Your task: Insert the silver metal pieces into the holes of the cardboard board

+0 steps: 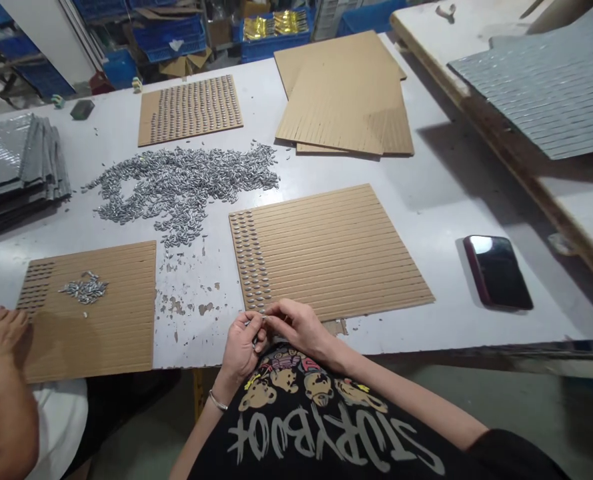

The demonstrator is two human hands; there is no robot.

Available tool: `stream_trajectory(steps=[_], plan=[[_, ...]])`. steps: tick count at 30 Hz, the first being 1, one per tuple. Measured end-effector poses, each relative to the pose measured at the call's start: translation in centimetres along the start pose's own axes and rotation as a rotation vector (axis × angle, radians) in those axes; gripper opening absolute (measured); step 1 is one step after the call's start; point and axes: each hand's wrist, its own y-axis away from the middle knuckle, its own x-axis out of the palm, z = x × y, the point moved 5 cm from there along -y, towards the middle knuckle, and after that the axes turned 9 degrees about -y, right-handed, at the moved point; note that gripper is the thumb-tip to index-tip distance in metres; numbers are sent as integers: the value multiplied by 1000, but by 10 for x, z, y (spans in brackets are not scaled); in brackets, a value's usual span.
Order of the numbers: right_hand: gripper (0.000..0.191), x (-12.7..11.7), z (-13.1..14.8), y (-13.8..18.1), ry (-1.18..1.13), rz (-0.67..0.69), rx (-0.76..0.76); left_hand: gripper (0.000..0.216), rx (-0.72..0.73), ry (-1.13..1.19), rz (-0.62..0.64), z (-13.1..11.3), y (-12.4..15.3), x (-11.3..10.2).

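At the near edge of a slotted cardboard sheet, my two hands meet. My left hand is curled closed around a few small grey spindle-shaped pieces, mostly hidden by the fingers. Thumb and fingertips of my right hand pinch together at the left fingertips, on what looks like one such piece. Rows of these grey pieces sit in the slots along the sheet's left side. Beyond it, a large loose pile of the same grey pieces spreads over the white table.
At left, a co-worker's hand touches another slotted sheet bearing a small heap of pieces. A filled sheet and stacked cardboard lie farther back. A phone rests at right; silvery sheets are stacked far left.
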Motion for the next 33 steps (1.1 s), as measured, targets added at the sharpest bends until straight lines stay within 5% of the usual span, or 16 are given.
stream_trajectory(steps=[5, 12, 20, 26, 33], plan=[[18, 0, 1, 16, 10, 5, -42, 39, -46, -84, -6, 14, 3, 12], [13, -11, -31, 5, -189, -63, 305, 30, 5, -16, -62, -2, 6, -4], [23, -5, -31, -26, 369, 151, 174, 28, 104, 7, -181, -20, 4, -40], [27, 8, -33, -27, 655, 141, 294, 30, 71, 31, -155, -7, 1, -38], [26, 9, -34, -29, 724, 135, 345, 25, 94, 9, -150, -4, 4, -28]])
